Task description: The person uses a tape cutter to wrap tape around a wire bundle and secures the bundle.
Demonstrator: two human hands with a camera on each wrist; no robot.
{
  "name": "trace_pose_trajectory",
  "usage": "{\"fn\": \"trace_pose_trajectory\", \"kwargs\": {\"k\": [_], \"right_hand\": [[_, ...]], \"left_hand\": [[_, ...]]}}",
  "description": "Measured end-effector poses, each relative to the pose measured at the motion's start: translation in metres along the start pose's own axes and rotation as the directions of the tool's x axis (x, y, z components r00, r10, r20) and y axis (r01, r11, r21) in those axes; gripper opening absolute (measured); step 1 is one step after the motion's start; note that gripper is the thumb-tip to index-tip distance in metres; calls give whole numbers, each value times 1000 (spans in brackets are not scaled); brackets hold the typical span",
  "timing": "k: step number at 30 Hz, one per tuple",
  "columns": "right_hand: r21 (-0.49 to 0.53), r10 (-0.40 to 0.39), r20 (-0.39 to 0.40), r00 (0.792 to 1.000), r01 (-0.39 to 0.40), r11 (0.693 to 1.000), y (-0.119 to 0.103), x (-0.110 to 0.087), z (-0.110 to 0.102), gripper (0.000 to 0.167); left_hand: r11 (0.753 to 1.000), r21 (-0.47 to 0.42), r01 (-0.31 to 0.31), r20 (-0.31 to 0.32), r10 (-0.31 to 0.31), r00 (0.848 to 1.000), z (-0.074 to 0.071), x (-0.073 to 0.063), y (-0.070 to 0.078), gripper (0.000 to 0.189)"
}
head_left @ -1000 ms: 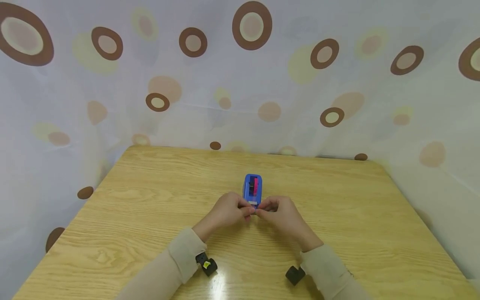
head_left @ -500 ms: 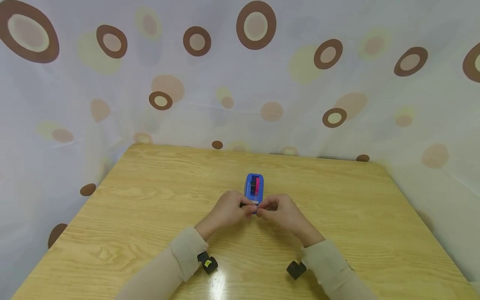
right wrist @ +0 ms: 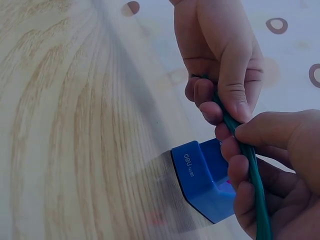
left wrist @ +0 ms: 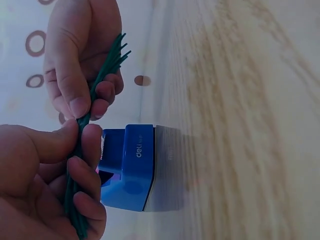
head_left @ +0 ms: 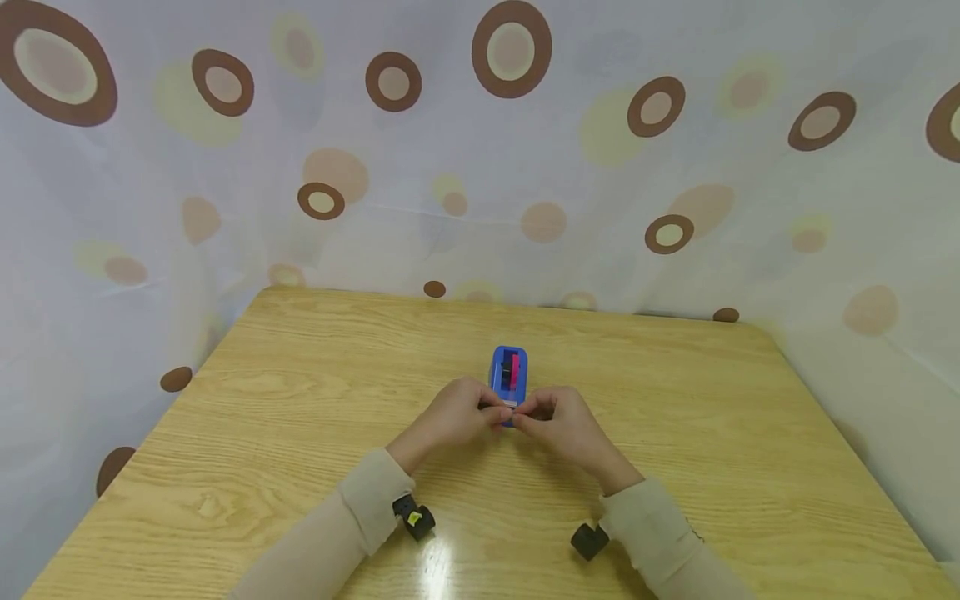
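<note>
Both hands meet over the near end of a blue tape dispenser (head_left: 496, 377) with a pink and black tape wheel. Between them they hold a bundle of thin green strands (left wrist: 102, 75), its loose ends fanning out past the right hand's fingers in the left wrist view. My left hand (head_left: 455, 414) pinches the bundle with thumb and curled fingers. Thumb tip close to the left one, my right hand (head_left: 567, 427) pinches it too. In the right wrist view the strands (right wrist: 254, 180) run down across the right hand's fingers. Hands mostly cover the bundle in the head view.
The dispenser stands on a wooden table (head_left: 315, 358). A white curtain (head_left: 480, 150) with brown circles hangs behind it and along the sides. Black wrist cameras are strapped at both beige sleeves (head_left: 371, 500).
The head view has shifted slightly since the first frame. Both hands stay together in front of the dispenser, with only tiny movement of the fingers.
</note>
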State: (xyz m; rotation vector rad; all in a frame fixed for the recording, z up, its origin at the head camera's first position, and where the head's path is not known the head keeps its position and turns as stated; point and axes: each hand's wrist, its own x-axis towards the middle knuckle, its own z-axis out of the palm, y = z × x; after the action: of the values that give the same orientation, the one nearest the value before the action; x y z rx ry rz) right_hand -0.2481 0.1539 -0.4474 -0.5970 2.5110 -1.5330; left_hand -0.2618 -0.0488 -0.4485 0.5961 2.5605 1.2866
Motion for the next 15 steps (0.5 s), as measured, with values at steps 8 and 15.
{"fn": "trace_pose_trajectory", "kwargs": {"k": [8, 15], "right_hand": [[-115, -9, -63, 998, 2, 993, -5, -2, 4, 6], [-164, -22, -110, 994, 3, 986, -5, -3, 8, 6]], "left_hand": [[1000, 4, 10, 120, -10, 993, -8, 4, 0, 29], [996, -28, 85, 150, -80, 985, -10, 5, 3, 31]]}}
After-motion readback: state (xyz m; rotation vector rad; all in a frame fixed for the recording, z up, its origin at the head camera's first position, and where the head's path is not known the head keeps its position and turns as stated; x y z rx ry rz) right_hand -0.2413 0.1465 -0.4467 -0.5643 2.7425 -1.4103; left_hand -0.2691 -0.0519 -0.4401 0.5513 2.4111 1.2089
